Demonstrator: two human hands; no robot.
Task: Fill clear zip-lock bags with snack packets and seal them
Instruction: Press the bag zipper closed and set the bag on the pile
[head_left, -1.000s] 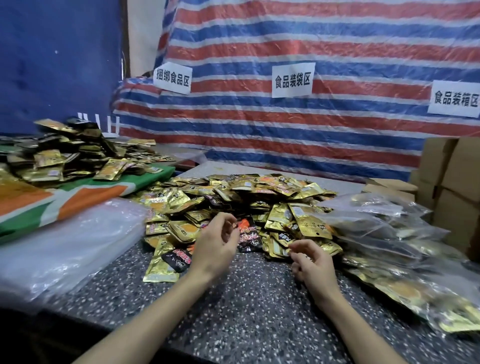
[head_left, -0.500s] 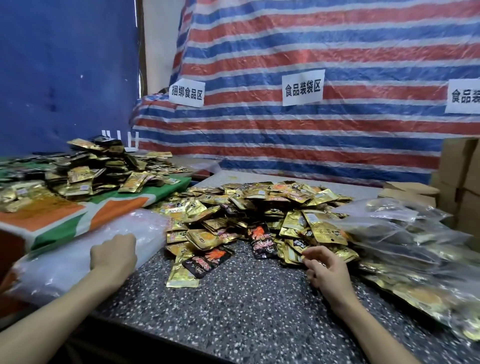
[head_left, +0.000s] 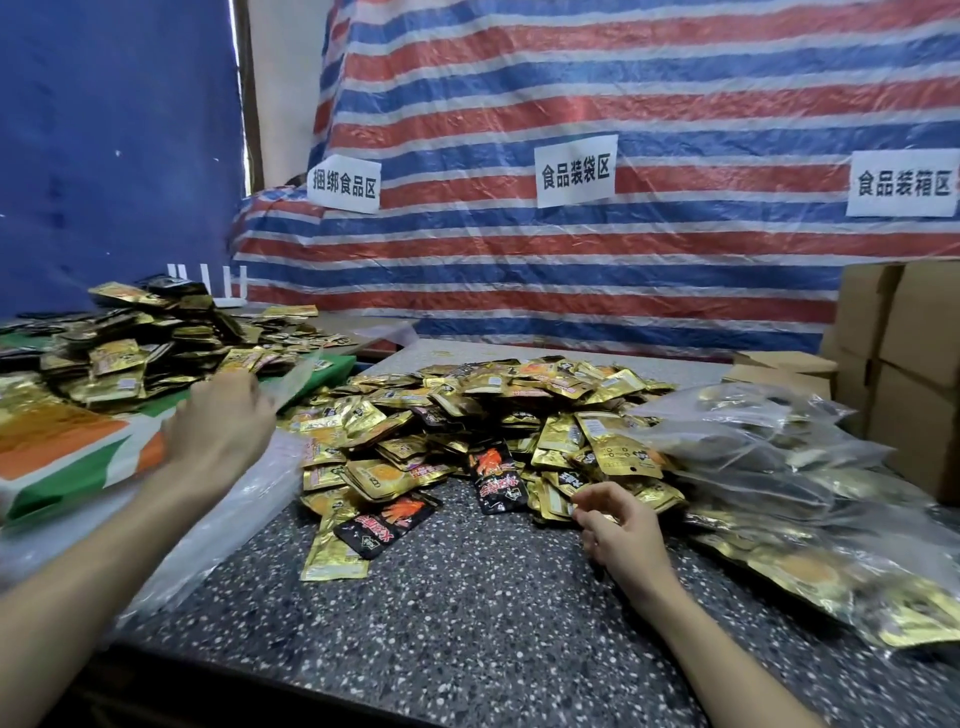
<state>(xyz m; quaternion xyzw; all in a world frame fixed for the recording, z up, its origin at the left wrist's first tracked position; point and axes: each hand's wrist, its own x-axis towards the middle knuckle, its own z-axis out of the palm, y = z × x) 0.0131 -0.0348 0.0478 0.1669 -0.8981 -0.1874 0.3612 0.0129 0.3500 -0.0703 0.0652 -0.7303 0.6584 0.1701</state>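
At the lower right of the frame, the right hand hovers loosely curled and empty at the near edge of the snack packets heaped mid-frame. Farther up at left, the blurred left hand seems to pinch one clear zip-lock bag above the bag stack; thin film could slip from that pinch, or drag a second bag along.

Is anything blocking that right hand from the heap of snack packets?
Nothing visible. The right hand sits at the near edge of the snack packets, beside the gold ones. The left hand holds a clear bag.
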